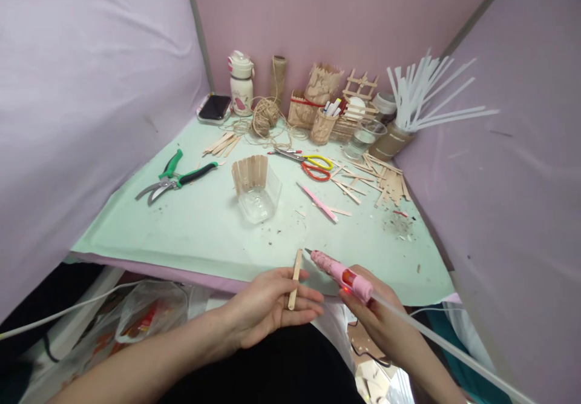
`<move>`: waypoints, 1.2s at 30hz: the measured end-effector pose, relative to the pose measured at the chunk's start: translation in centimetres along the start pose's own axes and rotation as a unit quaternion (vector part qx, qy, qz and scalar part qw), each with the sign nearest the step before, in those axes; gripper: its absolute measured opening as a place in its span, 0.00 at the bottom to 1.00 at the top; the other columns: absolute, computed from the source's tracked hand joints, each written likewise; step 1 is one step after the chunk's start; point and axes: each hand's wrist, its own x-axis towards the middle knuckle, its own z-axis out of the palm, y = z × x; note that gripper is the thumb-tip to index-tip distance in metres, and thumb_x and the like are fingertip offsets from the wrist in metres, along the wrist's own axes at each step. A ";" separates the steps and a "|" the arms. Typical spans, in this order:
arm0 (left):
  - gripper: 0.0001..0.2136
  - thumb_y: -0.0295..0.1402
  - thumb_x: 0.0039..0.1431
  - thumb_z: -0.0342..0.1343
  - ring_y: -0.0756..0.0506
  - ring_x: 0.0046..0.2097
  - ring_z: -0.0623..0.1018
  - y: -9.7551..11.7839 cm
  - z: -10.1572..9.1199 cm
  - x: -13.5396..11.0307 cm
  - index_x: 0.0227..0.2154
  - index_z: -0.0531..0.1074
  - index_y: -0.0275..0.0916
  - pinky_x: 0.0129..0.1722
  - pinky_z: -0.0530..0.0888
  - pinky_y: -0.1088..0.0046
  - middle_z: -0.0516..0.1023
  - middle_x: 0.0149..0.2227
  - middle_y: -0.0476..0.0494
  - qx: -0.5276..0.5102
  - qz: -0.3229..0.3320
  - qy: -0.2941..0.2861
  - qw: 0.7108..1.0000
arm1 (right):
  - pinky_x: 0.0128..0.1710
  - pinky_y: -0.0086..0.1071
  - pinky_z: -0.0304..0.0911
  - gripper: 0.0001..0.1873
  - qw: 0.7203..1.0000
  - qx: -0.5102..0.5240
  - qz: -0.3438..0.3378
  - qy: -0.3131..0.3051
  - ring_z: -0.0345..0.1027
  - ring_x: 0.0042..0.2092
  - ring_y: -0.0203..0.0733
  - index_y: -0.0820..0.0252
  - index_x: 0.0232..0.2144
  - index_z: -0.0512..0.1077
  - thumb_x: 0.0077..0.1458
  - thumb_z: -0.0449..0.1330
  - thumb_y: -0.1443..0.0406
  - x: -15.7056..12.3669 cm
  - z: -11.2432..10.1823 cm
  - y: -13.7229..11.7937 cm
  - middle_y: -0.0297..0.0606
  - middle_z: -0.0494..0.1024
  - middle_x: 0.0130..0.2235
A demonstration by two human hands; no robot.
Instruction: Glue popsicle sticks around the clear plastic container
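My left hand [267, 304] lies palm up at the table's near edge, fingers closed lightly round a wooden craft stick [295, 278]. Beside it, my right hand [376, 316] grips a pink glue pen [338, 274] with a red light on its body and a white glue rod trailing back to the right. The pen's metal tip points at the upper end of the stick, nearly touching it. On the mint-green mat [200, 228] stands a clear plastic cup [256, 189], partly clad with upright wooden sticks.
Green-handled pruning shears [175, 178] lie left; yellow and red scissors [313, 165], a pink knife [320, 203] and several loose sticks [385, 180] lie right. Twine ball [265, 116], phone [214, 108], bottle [240, 91], stick-built holders and a jar of white rods [411, 110] line the back wall.
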 end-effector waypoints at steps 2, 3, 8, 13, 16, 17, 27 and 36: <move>0.14 0.24 0.60 0.52 0.46 0.34 0.84 -0.1 0.0 0.2 0.48 0.62 0.32 0.37 0.80 0.75 0.82 0.36 0.36 0.002 0.001 0.001 1.000 | 0.26 0.29 0.63 0.14 0.997 0.007 0.041 -0.060 0.66 0.27 0.37 0.57 0.29 0.71 0.63 0.53 0.57 0.2 0.1 0.0 0.32 0.70 0.27; 0.13 0.25 0.60 0.52 0.46 0.34 0.84 -0.2 -0.1 0.3 0.48 0.62 0.33 0.37 0.80 0.75 0.82 0.37 0.36 0.005 0.002 0.000 1.000 | 0.27 0.29 0.63 0.15 0.995 0.012 0.061 -0.084 0.65 0.28 0.37 0.57 0.30 0.71 0.64 0.52 0.57 0.2 0.2 0.0 0.32 0.69 0.28; 0.13 0.26 0.59 0.53 0.44 0.35 0.84 -0.2 -0.2 0.4 0.46 0.61 0.35 0.34 0.79 0.76 0.81 0.40 0.36 0.022 0.005 0.001 1.000 | 0.37 0.31 0.64 0.11 0.985 0.065 0.096 -0.130 0.69 0.37 0.40 0.55 0.38 0.70 0.64 0.52 0.57 0.1 0.6 0.3 0.35 0.74 0.37; 0.12 0.26 0.58 0.53 0.43 0.35 0.84 -0.3 -0.2 0.5 0.44 0.60 0.36 0.33 0.79 0.76 0.81 0.40 0.35 0.023 0.012 -0.001 1.000 | 0.35 0.32 0.62 0.14 0.984 0.053 0.115 -0.126 0.67 0.35 0.41 0.55 0.37 0.69 0.65 0.51 0.54 -0.1 1.1 0.5 0.35 0.72 0.34; 0.12 0.25 0.58 0.51 0.43 0.35 0.84 -0.3 -0.1 0.6 0.45 0.59 0.36 0.34 0.79 0.75 0.81 0.39 0.36 0.033 0.012 -0.002 0.999 | 0.33 0.32 0.61 0.16 0.983 0.034 0.121 -0.134 0.66 0.33 0.40 0.55 0.37 0.69 0.65 0.49 0.52 0.0 1.2 0.4 0.34 0.71 0.32; 0.12 0.25 0.58 0.51 0.44 0.35 0.84 -0.4 -0.1 0.6 0.45 0.59 0.36 0.34 0.79 0.75 0.80 0.39 0.36 0.038 0.012 -0.002 0.999 | 0.33 0.32 0.61 0.17 0.983 0.028 0.123 -0.136 0.66 0.33 0.40 0.55 0.37 0.69 0.65 0.49 0.52 0.1 1.2 0.3 0.34 0.71 0.33; 0.13 0.25 0.59 0.49 0.46 0.30 0.83 -0.8 0.0 0.4 0.46 0.60 0.35 0.32 0.78 0.73 0.80 0.40 0.38 0.085 0.018 0.019 0.996 | 0.33 0.33 0.59 0.21 0.967 0.004 0.173 -0.189 0.67 0.34 0.40 0.54 0.36 0.66 0.65 0.45 0.46 -0.4 1.2 0.4 0.33 0.70 0.33; 0.14 0.23 0.56 0.48 0.47 0.30 0.83 -0.6 0.1 0.4 0.47 0.60 0.35 0.32 0.77 0.74 0.78 0.40 0.39 0.107 0.015 0.017 0.994 | 0.32 0.32 0.58 0.20 0.969 0.003 0.148 -0.199 0.66 0.34 0.40 0.54 0.36 0.65 0.66 0.45 0.48 -0.4 1.2 0.3 0.33 0.70 0.33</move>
